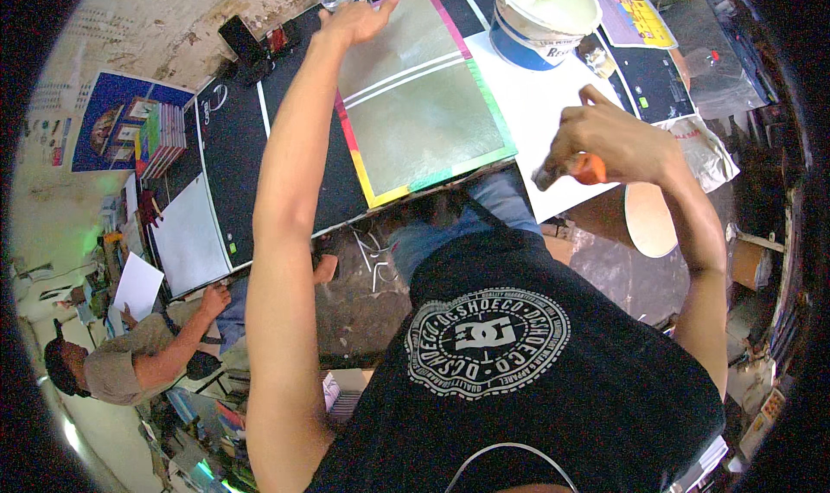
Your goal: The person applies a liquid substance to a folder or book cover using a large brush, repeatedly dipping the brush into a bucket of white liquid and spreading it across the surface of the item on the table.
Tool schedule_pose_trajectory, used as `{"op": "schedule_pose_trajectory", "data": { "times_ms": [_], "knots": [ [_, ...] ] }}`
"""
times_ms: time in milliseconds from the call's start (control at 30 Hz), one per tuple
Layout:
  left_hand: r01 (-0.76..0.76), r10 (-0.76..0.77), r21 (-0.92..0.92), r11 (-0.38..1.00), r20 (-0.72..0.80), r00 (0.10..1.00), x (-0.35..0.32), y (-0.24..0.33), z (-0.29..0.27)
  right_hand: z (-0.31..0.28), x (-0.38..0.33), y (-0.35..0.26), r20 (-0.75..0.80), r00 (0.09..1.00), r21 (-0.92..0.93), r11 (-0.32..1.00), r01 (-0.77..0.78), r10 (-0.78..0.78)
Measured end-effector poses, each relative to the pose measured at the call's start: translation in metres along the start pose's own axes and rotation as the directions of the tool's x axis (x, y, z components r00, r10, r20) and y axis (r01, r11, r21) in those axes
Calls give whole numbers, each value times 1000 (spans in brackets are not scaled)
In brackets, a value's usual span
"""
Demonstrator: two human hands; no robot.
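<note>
Okay, right hand grip clenched on orange-handled brush, above white sheet, near worktop edge. Colour-bordered board beside it, reaching that edge. Left hand at board's far-left corner; pinching or flat, can't tell. Bucket toward far edge. Loose hold could let board skid; loaded bristles could drip.

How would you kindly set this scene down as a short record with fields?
Left hand: at the far edge of the grey panel
Right hand: holding an orange-handled tool, kind unclear
Panel: colourful border, two white stripes across
Bucket: white and blue, at the far end of the white sheet
Co-worker: near the left end of the black worktop
</note>
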State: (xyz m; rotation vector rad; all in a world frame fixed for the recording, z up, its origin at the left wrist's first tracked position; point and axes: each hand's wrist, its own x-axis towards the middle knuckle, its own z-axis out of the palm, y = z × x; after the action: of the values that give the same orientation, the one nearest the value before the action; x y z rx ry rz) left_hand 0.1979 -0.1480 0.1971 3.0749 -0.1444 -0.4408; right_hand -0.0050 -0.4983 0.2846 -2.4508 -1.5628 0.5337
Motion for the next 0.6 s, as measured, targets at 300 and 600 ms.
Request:
{"op": "schedule_pose_trajectory", "data": {
  "times_ms": [300,600],
  "knots": [
    [-197,26,-292,936,-499,866,-238,-10,90,9,12,-26,-565,437,666,699,-260,700],
    [-173,121,-126,977,-340,933,-280,19,87,76,122,-46,-403,611,703,658,-269,681]
  ]
}}
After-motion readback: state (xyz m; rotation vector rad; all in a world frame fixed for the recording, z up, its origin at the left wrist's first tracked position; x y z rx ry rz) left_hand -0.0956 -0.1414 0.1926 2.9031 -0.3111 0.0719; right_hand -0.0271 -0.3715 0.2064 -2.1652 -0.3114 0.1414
